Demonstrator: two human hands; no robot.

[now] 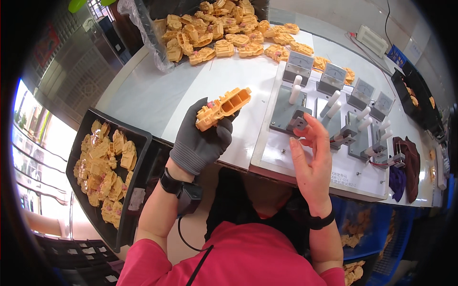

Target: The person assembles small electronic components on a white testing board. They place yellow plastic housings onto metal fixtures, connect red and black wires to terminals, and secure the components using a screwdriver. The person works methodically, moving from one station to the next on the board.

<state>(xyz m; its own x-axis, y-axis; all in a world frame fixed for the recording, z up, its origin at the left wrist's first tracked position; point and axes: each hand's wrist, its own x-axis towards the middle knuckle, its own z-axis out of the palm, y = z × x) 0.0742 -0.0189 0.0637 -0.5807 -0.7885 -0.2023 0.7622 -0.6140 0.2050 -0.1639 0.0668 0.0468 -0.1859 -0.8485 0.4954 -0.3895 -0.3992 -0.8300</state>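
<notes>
My left hand (198, 143), in a dark grey glove, grips a yellow-orange plastic connector housing (223, 110) above the table's front edge. The housing is tilted, and its open rectangular cavities face up and to the right. My bare right hand (313, 167) has its thumb and fingers apart, with nothing seen between them. Its fingertips are beside a small dark block (299, 120) on the leftmost test fixture (286, 107); whether they touch it I cannot tell. That fixture carries white upright pegs (295, 94) and a meter with a dial (299, 63) behind them.
Several similar fixtures with dial meters (332, 77) stand to the right on a white board (310, 174). Many yellow housings (214, 31) are heaped at the back. A black tray (143, 157) of housings is at the left. Dark cloths (406, 164) lie at the right; blue crates (398, 238) sit below.
</notes>
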